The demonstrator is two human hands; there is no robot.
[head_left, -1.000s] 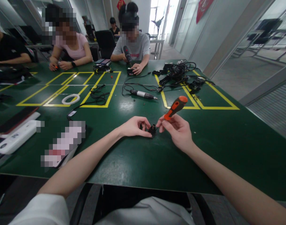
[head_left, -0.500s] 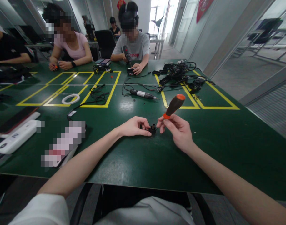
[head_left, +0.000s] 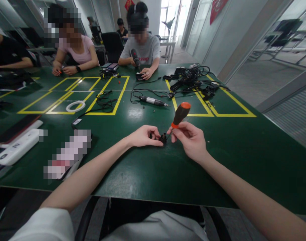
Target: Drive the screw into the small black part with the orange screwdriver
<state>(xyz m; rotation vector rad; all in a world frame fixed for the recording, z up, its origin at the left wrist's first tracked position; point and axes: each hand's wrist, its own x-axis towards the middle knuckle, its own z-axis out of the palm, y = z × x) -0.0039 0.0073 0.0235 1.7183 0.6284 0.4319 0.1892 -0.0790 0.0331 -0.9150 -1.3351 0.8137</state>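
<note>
My left hand (head_left: 146, 136) pinches a small black part (head_left: 164, 138) with a round metal piece standing up in it, low over the green table. In my right hand (head_left: 191, 139) is a screwdriver (head_left: 181, 114) with a black and orange handle, held near the base of the handle. Its handle leans up and slightly right, and its thin shaft runs down beside the black part. Whether the tip touches the part I cannot make out.
Ahead lies an electric screwdriver (head_left: 153, 101) with its cord. Tangled black cables (head_left: 190, 78) pile up at the back right. To the left are a tape roll (head_left: 75, 106), a blurred phone (head_left: 70, 154) and a white power strip (head_left: 18, 145). Several people sit across the table.
The screwdriver's handle has swung left and stands more upright, and its shaft has come closer to the black part. My left hand has barely moved.
</note>
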